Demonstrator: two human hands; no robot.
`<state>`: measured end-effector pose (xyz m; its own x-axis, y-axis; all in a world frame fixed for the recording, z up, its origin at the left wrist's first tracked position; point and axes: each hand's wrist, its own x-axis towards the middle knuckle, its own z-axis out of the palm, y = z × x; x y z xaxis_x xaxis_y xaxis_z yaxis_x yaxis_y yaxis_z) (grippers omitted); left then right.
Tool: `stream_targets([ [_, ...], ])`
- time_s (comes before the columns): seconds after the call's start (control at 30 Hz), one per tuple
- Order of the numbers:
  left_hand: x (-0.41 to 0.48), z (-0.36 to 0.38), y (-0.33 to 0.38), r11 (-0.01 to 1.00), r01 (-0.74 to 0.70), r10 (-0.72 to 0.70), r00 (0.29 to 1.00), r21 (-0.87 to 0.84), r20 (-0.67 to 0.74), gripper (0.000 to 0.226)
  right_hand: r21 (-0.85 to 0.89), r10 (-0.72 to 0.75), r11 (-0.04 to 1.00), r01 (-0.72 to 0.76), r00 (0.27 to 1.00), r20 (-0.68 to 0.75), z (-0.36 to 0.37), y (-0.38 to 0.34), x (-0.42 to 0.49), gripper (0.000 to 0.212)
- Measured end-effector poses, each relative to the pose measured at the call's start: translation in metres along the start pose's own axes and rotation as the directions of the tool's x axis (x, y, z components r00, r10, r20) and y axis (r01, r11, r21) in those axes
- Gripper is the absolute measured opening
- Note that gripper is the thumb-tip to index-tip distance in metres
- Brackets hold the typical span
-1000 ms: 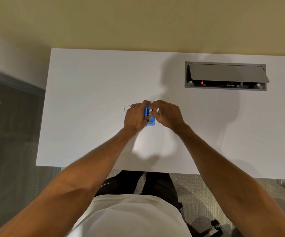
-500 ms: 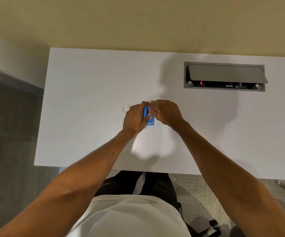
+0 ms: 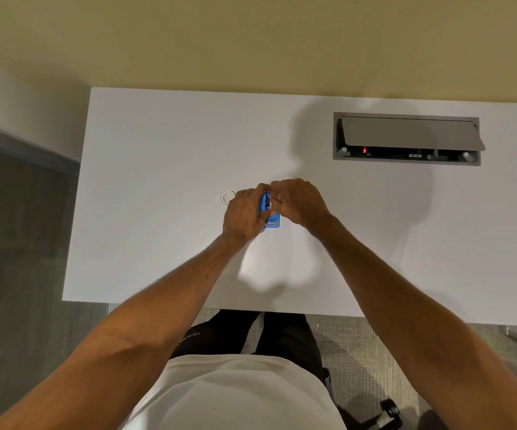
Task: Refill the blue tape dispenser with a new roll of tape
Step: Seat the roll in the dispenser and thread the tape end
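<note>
left hand (image 3: 242, 216) was wrapped around the blue tape dispenser (image 3: 271, 219), likely steadying it on the white desk (image 3: 164, 169) | right hand (image 3: 300, 202) was curled at its top, fingertips pinched, contents hidden | clear ring (image 3: 228, 197) lay just beyond, perhaps tape | open cable hatch (image 3: 406, 138) farthest

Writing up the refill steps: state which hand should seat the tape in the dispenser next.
Right. The right hand has its fingertips at the top of the blue tape dispenser, while the left hand grips its side, steadying it.
</note>
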<state>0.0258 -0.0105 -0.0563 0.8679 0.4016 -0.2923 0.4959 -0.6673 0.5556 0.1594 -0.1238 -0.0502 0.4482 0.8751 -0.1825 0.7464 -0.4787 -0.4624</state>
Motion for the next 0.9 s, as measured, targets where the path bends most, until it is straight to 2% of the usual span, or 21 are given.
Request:
stream_targets([
  [0.27, 0.0008, -0.0015, -0.0001, 0.999, -0.019, 0.019, 1.0, 0.041, -0.015, 0.056, -0.046, 0.025, 0.999, -0.026, 0.999, -0.022, -0.0011, -0.0028, 0.0013, 0.02],
  [0.47, -0.0014, -0.0012, -0.0009, 0.999, -0.019, 0.019, 1.0, 0.035, -0.017, 0.052, -0.009, -0.073, 0.997, 0.074, 0.997, 0.04, -0.0054, 0.0047, -0.0019, 0.017],
  [0.9, -0.0007, -0.0013, -0.0007, 0.999, 0.002, -0.002, 1.0, 0.05, 0.01, 0.053, -0.071, -0.087, 0.993, 0.092, 0.994, 0.068, -0.0098, -0.0028, 0.005, 0.016],
])
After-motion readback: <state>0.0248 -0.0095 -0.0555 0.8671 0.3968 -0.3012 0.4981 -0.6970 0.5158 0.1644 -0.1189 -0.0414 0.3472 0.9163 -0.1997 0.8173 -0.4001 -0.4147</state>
